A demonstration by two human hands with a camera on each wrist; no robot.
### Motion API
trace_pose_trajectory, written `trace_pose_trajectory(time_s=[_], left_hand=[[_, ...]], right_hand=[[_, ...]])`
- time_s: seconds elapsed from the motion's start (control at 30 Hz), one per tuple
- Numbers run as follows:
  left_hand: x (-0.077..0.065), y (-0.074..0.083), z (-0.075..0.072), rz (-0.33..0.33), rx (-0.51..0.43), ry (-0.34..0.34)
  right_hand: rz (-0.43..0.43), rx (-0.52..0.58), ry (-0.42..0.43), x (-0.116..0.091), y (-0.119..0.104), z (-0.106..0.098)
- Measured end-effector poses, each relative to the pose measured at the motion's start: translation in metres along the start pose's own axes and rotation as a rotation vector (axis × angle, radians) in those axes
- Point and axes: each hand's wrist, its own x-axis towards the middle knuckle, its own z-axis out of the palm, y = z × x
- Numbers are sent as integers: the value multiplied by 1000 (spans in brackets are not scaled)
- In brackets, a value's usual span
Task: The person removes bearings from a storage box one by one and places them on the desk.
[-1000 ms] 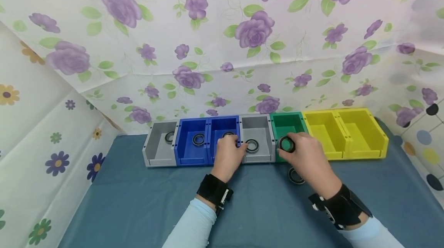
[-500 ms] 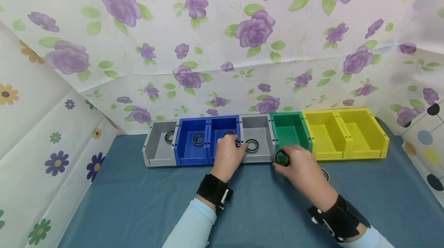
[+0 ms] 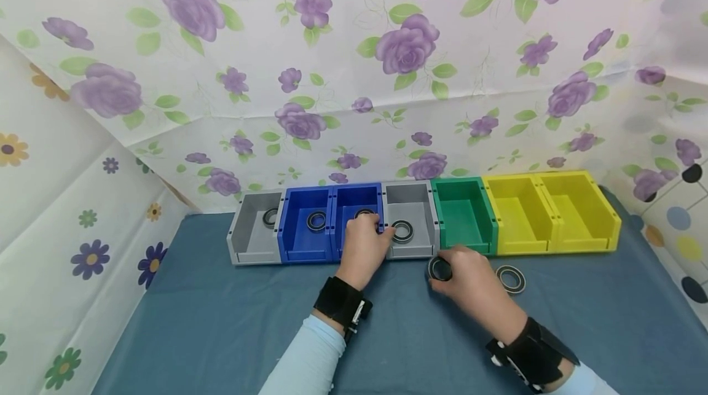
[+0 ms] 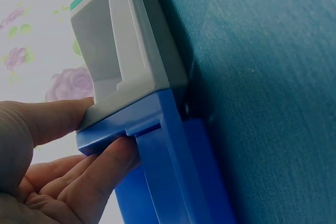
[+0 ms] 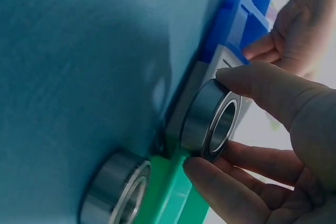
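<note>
My right hand (image 3: 470, 278) pinches a ring-shaped ball bearing (image 5: 210, 121) between thumb and fingers, just in front of the green bin (image 3: 464, 217). A second bearing (image 3: 511, 279) lies on the cloth to the right of that hand. My left hand (image 3: 362, 247) grips the adjoining walls of a blue bin (image 4: 163, 166) and a grey bin (image 4: 131, 40), thumb on the grey side and fingers on the blue. Bearings lie in the grey bin (image 3: 402, 232), the left blue bin (image 3: 316, 221) and the far-left grey bin (image 3: 270, 218); another in the right blue bin is partly hidden by my left hand.
The bins stand side by side in a row against a flowered backdrop (image 3: 354, 75). Two yellow bins (image 3: 553, 214) form its right end. A blue cloth (image 3: 232, 321) covers the table in front.
My right hand has carried its bearing down and left, from before the green bin to near the cloth. The loose bearing lies farther right than a second ago. My left hand stays put.
</note>
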Motion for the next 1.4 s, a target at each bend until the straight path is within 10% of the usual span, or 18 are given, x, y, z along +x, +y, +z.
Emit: trace_pose_trajectory(time_s=[0.87, 1.4], left_hand=[[-1, 2, -1, 7, -10, 8], [0, 0, 1, 0, 1, 11]], right_hand=[[4, -56, -156, -3, 3, 12], [62, 161, 195, 27, 30, -74]])
